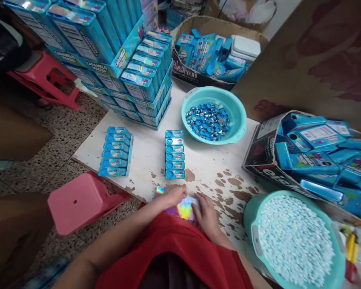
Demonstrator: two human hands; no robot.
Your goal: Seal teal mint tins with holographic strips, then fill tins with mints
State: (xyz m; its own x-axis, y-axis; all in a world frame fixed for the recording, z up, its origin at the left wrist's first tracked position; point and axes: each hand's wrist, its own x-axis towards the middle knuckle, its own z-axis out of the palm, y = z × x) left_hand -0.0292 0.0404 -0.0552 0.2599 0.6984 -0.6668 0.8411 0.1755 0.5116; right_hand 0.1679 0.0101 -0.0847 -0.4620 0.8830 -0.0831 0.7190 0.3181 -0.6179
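Observation:
A shiny rainbow-reflecting sheet lies at the table's near edge, against the red clothing. My left hand rests over it with the fingers curled together; what they pinch, if anything, is hidden. At the sheet's right end lies my right hand, its thumb and fingers apart on the sheet's edge. Just beyond the hands stands a row of several small blue tins with round recesses in their tops. To the left, a similar row of blue tins sits in a blue display tray.
Stacked blue display boxes stand at the back left. A turquoise basin contains small round blue caps; a turquoise tub at right is full of pale candies. Cartons hold more tins. A pink stool stands left of the table.

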